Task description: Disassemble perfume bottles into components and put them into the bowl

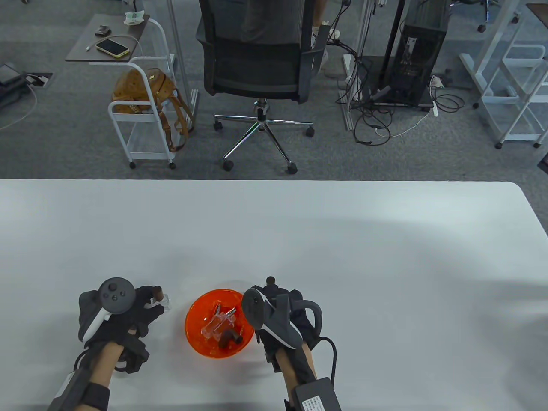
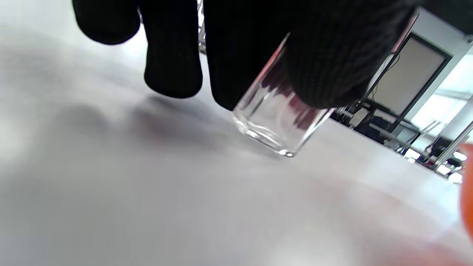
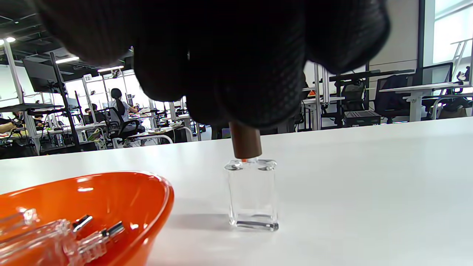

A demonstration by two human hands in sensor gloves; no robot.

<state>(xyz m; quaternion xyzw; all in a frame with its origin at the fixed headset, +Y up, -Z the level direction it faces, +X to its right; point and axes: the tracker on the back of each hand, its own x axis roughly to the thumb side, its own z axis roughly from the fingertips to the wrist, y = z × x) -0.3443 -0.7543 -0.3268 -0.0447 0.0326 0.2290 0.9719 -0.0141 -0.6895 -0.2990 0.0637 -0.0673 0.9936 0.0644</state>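
An orange bowl [image 1: 193, 309] sits between my hands and holds clear bottle bodies, spray heads [image 3: 82, 222] and brown caps [image 1: 227, 338]. My left hand [image 1: 150, 303] grips a clear perfume bottle [image 1: 164, 303] with a brown cap [image 1: 158, 292], left of the bowl. In the left wrist view that bottle [image 2: 275, 120] is tilted, one bottom corner on the table. My right hand [image 1: 274, 292] pinches the brown cap [image 3: 245, 144] of a second clear bottle [image 3: 253, 195]. This bottle stands upright on the table, right of the bowl [image 3: 162, 186]. In the table view only its cap top [image 1: 270, 280] shows.
The white table [image 1: 342, 257] stretches wide behind and to the right of the bowl. An office chair [image 1: 259, 64], a small cart with a brown bag [image 1: 141, 92] and cables stand on the floor beyond the table's far edge.
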